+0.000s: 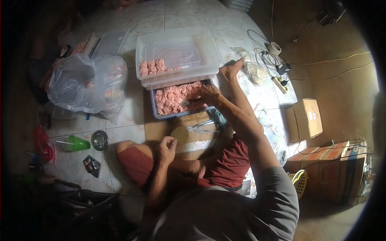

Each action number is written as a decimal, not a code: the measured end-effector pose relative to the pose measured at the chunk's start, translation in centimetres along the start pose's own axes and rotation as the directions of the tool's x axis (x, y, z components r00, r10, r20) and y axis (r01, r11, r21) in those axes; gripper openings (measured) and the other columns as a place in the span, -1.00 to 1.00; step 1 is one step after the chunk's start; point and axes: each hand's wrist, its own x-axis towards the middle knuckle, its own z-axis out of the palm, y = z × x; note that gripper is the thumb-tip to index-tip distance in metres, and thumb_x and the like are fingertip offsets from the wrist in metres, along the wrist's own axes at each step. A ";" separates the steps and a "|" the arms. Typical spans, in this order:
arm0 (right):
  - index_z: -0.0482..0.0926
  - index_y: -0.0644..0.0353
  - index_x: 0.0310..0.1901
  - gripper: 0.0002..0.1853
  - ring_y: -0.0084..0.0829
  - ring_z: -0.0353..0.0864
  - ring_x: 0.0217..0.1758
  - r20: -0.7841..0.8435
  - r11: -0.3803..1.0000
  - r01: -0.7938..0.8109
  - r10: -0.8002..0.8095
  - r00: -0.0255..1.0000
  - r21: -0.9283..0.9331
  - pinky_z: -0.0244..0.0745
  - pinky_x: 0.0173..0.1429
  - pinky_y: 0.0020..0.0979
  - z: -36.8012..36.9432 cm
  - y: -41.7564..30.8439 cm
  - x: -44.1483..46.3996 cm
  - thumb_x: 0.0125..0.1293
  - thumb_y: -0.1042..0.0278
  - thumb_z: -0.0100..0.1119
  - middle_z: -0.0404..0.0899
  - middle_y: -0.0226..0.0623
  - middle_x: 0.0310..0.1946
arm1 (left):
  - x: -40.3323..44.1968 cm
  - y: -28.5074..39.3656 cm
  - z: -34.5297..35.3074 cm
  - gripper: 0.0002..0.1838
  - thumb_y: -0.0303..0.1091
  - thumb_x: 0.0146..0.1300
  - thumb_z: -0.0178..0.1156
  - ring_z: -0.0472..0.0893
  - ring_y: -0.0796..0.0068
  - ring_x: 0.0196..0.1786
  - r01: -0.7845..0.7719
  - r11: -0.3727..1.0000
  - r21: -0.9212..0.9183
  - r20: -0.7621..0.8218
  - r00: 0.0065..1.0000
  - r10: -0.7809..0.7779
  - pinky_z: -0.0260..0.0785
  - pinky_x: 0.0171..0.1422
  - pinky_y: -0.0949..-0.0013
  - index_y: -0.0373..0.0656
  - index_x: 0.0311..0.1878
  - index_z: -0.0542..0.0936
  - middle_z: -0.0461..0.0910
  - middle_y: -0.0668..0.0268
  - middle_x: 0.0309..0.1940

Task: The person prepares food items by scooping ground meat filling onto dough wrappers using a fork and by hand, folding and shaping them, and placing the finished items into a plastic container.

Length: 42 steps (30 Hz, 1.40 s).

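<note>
My right hand reaches into the right side of a blue-grey tub of pink ground meat. Its fingers look closed, partly hidden against the meat. Left of it, the head of a fork-like metal utensil lies on the meat, apparently held by that hand. My left hand hovers over my lap, fingers curled together; whatever is in them, if anything, is hidden. Close to it is a round brownish disc on cardboard. Several forks lie right of the disc.
Behind the tub, stacked clear plastic containers hold shaped meat rolls. Plastic bags stand left, with a green cup and a metal dish nearer. A power strip, cables and cardboard boxes are right. Another person sits far left.
</note>
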 end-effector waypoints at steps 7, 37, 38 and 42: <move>0.58 0.06 -0.06 -0.75 -0.07 0.70 -0.20 -0.075 0.907 0.349 -0.341 0.937 0.238 0.48 -0.03 0.07 1.4 -9.4 -8.0 0.47 0.24 -0.10 0.67 -0.05 -0.34 | 0.8 -0.3 1.6 -0.67 -0.42 0.24 0.35 0.60 0.05 0.05 -0.319 0.901 0.294 -0.125 0.922 0.368 0.46 0.15 0.10 -0.19 0.05 0.54 0.60 0.11 -0.04; 0.64 0.07 -0.16 -0.81 -0.21 0.69 -0.05 0.243 0.934 0.355 -0.334 0.911 -0.048 0.25 0.17 -0.03 2.4 -8.5 -10.8 0.26 0.32 0.06 0.69 -0.18 -0.06 | 2.6 -2.7 3.0 -0.78 -0.41 0.24 0.41 0.68 0.21 -0.30 -0.106 0.981 -0.164 -0.003 0.994 0.107 0.49 -0.22 0.17 -0.24 -0.12 0.60 0.68 0.14 -0.37; 0.63 0.06 -0.18 -0.82 -0.20 0.68 -0.04 0.270 0.946 0.323 -0.313 0.911 0.010 0.25 0.16 -0.02 2.0 -8.5 -10.8 0.27 0.32 0.05 0.69 -0.19 -0.09 | 2.4 -2.4 2.7 -0.81 -0.39 0.24 0.41 0.68 0.25 -0.33 -0.079 0.981 -0.179 -0.049 0.996 0.072 0.49 -0.21 0.19 -0.24 -0.19 0.61 0.69 0.16 -0.40; 0.62 0.07 -0.27 -0.85 -0.19 0.65 -0.03 0.012 1.000 0.002 -0.002 1.000 -0.028 0.24 0.05 -0.04 4.4 -7.9 -10.8 0.30 0.36 0.03 0.63 -0.24 -0.25 | 2.8 -1.3 2.1 -0.79 -0.32 0.23 0.45 0.65 0.36 -0.38 0.003 0.986 -0.166 0.069 0.998 0.008 0.49 -0.18 0.27 -0.25 -0.33 0.66 0.69 0.18 -0.46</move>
